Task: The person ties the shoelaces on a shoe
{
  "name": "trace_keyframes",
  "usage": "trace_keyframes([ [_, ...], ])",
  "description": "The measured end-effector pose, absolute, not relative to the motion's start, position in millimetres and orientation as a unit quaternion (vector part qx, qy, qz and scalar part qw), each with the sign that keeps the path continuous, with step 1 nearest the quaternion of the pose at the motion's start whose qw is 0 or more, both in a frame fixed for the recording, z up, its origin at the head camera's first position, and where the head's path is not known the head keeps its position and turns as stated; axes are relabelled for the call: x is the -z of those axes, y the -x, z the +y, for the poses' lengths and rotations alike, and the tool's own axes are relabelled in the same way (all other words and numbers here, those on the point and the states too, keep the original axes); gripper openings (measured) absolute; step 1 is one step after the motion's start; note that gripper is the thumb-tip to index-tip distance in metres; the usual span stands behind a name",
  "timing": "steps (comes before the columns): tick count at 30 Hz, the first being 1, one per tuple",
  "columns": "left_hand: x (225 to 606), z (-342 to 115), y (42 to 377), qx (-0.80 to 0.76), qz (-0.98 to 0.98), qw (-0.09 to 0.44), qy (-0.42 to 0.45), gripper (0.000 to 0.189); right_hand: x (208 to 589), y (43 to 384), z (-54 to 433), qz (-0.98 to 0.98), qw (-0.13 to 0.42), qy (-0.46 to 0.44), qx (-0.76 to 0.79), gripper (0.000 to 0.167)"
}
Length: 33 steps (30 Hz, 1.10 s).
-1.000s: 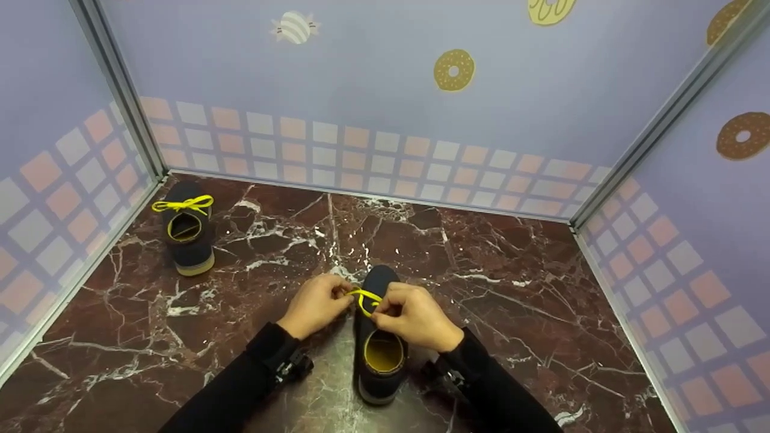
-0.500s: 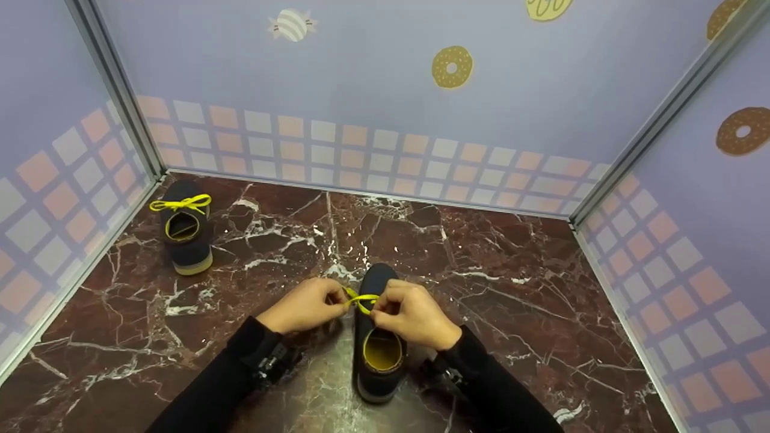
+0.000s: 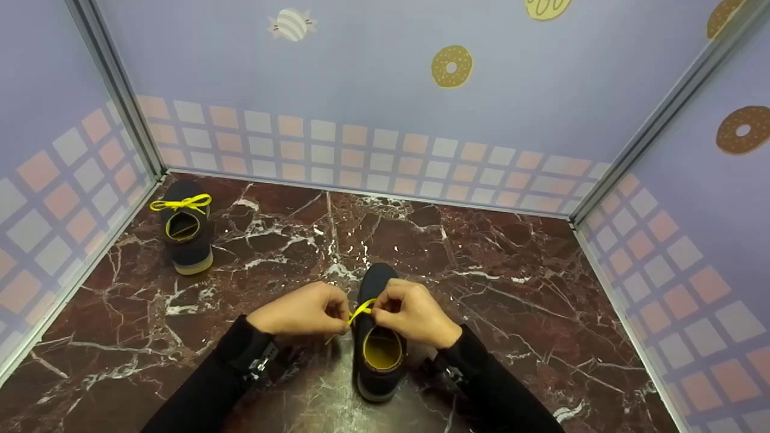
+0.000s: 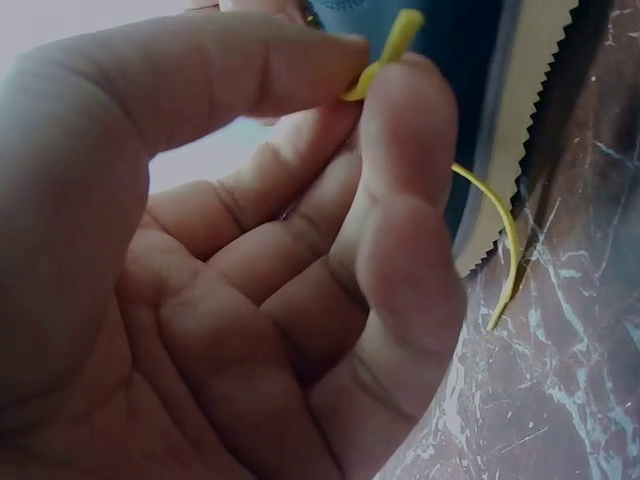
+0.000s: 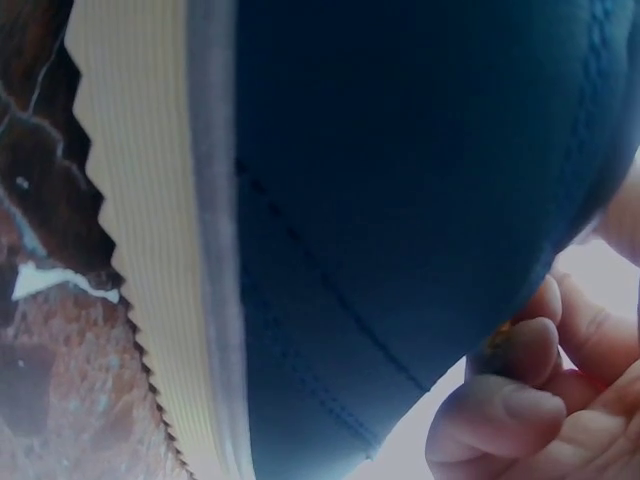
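Note:
A dark shoe with a yellow lining stands in the middle foreground, toe pointing away from me. On its left side, my left hand pinches the yellow shoelace between thumb and forefinger. The left wrist view shows a short lace piece poking out above those fingertips, and a loose lace tail hanging beyond them. Over the shoe's tongue area, my right hand pinches the lace from the right. In the right wrist view the shoe's blue side covers most of what those fingers hold.
A matching dark shoe stands at the back left, its yellow lace tied in a bow. Patterned panels enclose the back and both sides. The brown marbled floor stretches between them.
My left hand has drawn leftward and then slightly toward me, swinging its stretch of lace downward across the shoe's left edge. My right hand stays almost in place, pinching the lace.

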<state>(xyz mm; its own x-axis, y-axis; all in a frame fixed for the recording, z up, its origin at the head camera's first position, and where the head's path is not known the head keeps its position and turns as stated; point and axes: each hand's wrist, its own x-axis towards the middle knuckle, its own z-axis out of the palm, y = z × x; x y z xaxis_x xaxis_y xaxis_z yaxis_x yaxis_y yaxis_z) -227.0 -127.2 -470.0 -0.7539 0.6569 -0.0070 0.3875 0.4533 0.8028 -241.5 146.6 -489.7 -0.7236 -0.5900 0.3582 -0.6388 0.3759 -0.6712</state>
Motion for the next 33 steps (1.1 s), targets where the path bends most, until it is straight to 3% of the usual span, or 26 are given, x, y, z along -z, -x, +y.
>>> trace_keyframes([
  [5,466.3,-131.7,226.4,-0.417,0.824,0.187,-0.336,0.011,490.7,242.1,146.3,-0.833,0.038,-0.367,-0.413,0.016],
  [16,458.3,-142.0,223.1,-0.378,0.821,0.239,-0.356,0.015,491.3,244.9,148.5,-0.838,0.014,-0.369,-0.402,0.003],
  [33,460.1,-138.3,224.6,-0.397,0.811,0.231,-0.362,0.012,486.3,241.8,151.0,-0.836,-0.001,-0.380,-0.395,0.012],
])
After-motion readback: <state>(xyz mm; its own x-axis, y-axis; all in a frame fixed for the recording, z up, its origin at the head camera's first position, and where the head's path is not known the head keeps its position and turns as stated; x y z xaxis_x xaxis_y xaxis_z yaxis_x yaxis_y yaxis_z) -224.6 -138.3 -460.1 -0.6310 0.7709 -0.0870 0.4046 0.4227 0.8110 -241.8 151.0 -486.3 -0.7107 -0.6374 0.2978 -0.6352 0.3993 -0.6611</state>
